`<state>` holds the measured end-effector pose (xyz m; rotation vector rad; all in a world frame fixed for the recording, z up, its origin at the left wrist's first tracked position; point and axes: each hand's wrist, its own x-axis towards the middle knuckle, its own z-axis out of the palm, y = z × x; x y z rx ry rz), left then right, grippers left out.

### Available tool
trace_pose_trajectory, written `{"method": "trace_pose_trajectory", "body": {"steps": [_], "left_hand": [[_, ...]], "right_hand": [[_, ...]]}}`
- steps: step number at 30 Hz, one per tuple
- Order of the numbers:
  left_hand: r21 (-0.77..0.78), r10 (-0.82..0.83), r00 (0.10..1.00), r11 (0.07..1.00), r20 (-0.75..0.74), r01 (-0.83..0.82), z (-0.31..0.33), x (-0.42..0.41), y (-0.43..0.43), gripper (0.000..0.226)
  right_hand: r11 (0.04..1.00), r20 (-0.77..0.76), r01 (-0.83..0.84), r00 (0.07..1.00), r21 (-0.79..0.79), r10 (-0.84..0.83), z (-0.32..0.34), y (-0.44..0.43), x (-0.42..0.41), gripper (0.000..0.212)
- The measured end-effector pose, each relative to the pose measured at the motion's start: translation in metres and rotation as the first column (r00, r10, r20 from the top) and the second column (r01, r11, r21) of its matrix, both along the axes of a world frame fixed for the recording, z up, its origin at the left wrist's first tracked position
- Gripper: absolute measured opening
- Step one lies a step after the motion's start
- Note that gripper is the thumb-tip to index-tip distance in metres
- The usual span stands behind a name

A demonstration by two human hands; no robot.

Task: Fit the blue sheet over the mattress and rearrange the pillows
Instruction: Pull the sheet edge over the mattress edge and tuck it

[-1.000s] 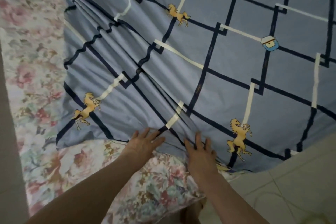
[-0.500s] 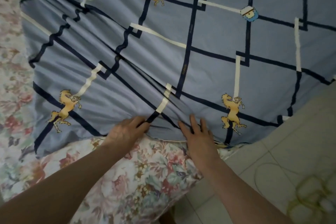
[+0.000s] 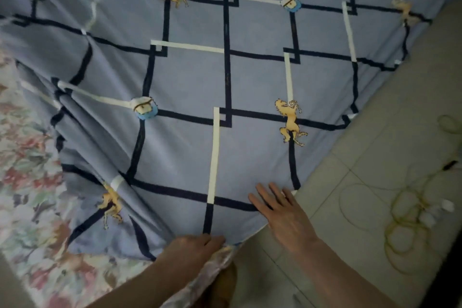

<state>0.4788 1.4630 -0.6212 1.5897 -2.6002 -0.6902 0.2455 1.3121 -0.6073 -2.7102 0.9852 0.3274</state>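
The blue sheet (image 3: 190, 77), with a dark grid, cream bars and yellow horses, lies over most of the floral mattress (image 3: 32, 207). Folds bunch along its left side, where the floral cover shows bare. My left hand (image 3: 192, 245) is curled on the sheet's hem at the mattress's near corner. My right hand (image 3: 282, 210) lies flat with fingers spread on the sheet along the right edge. No pillows are in view.
A tiled floor (image 3: 375, 132) runs along the right side of the bed. A coiled yellow cord (image 3: 405, 220) with a white plug lies on it at the right. A strip of pale floor shows at the lower left corner.
The sheet has been drawn down toward the near corner and lies much flatter. My left hand went from flat to curled on the hem. My right hand slid right along the edge.
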Motion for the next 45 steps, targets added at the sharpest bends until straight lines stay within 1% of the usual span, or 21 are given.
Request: {"method": "trace_pose_trajectory", "body": {"steps": [2,3,5,6,8,10,12,15,17,21,23,25,26,28,29,31,33,36,37,41,45], "left_hand": [[0.073,-0.011,0.998,0.997,0.065,0.006,-0.010,-0.018,0.001,0.065],[0.064,0.001,0.995,0.998,0.101,-0.008,-0.013,-0.024,-0.002,0.068],[-0.008,0.062,0.988,0.998,0.138,-0.062,-0.010,-0.031,-0.006,0.054],[-0.038,0.095,0.988,0.995,0.119,-0.091,-0.006,-0.030,-0.006,0.046],[-0.037,0.125,0.990,0.992,0.057,-0.123,0.007,-0.019,0.001,0.043],[-0.087,0.131,0.988,0.988,0.078,-0.125,0.024,0.009,0.006,0.049],[-0.143,0.140,0.978,0.983,0.154,-0.118,0.035,0.049,0.008,0.052],[-0.125,0.143,0.936,0.986,0.322,-0.108,0.040,0.123,0.012,0.054],[-0.136,0.169,0.905,0.983,0.391,-0.125,0.042,0.173,0.011,0.054],[-0.117,0.236,0.877,0.972,0.419,-0.206,0.046,0.259,0.016,0.055],[-0.127,0.234,0.892,0.972,0.386,-0.200,0.042,0.279,0.009,0.071],[-0.098,0.243,0.910,0.970,0.335,-0.222,0.023,0.317,0.010,0.087],[-0.088,0.236,0.927,0.972,0.293,-0.219,0.014,0.330,0.008,0.086],[-0.072,0.184,0.960,0.982,0.211,-0.172,0.003,0.345,0.007,0.063],[-0.071,0.141,0.970,0.989,0.196,-0.129,0.000,0.354,0.006,0.053],[-0.097,0.063,0.980,0.994,0.188,-0.045,-0.003,0.367,-0.004,0.050],[-0.141,-0.003,0.981,0.990,0.193,0.031,-0.005,0.380,-0.015,0.047],[-0.229,-0.016,0.977,0.971,0.211,0.066,-0.012,0.383,-0.028,0.037],[-0.241,0.000,0.977,0.969,0.213,0.053,-0.010,0.385,-0.035,0.036],[-0.295,0.011,0.992,0.955,0.124,0.027,0.002,0.374,-0.054,0.029],[-0.293,-0.027,0.947,0.948,0.319,0.126,0.026,0.374,-0.038,0.034]], "right_hand": [[1.000,-0.006,0.022,1.000,-0.003,-0.022,-0.010,0.003,-0.002,0.085],[0.999,-0.002,0.049,0.999,-0.005,-0.049,-0.014,0.002,-0.002,0.092],[0.995,-0.009,0.094,0.996,-0.019,-0.094,-0.015,0.001,-0.005,0.099],[0.994,-0.010,0.107,0.994,-0.032,-0.107,-0.017,0.001,-0.005,0.097],[0.986,-0.018,0.155,0.988,-0.054,-0.156,-0.013,0.015,0.004,0.088],[0.974,-0.010,0.219,0.976,-0.064,-0.220,-0.005,0.031,0.023,0.080],[0.960,0.017,0.275,0.961,-0.046,-0.275,0.006,0.047,0.053,0.082],[0.960,0.096,0.278,0.957,-0.039,-0.273,0.018,0.072,0.108,0.090],[0.965,0.150,0.262,0.955,-0.022,-0.256,0.023,0.087,0.151,0.090],[0.958,0.230,0.286,0.930,0.039,-0.287,0.021,0.127,0.252,0.082],[0.948,0.286,0.304,0.903,0.098,-0.320,0.025,0.142,0.283,0.071],[0.932,0.305,0.353,0.881,0.086,-0.362,0.019,0.173,0.335,0.064],[0.917,0.274,0.387,0.875,0.101,-0.399,0.017,0.183,0.355,0.065],[0.844,0.147,0.517,0.833,0.142,-0.534,0.012,0.197,0.383,0.074],[0.811,0.092,0.574,0.807,0.112,-0.584,0.009,0.199,0.396,0.077],[0.784,0.013,0.617,0.785,0.068,-0.619,0.002,0.195,0.411,0.062],[0.782,0.022,0.623,0.782,0.032,-0.623,0.001,0.196,0.418,0.035],[0.821,0.064,0.571,0.819,0.010,-0.570,0.015,0.201,0.399,0.019],[0.842,0.069,0.539,0.839,0.025,-0.539,0.023,0.202,0.393,0.022],[0.847,0.127,0.530,0.839,0.020,-0.528,0.053,0.206,0.369,0.035],[0.814,0.092,0.578,0.815,-0.060,-0.572,0.061,0.202,0.357,0.025]]}}
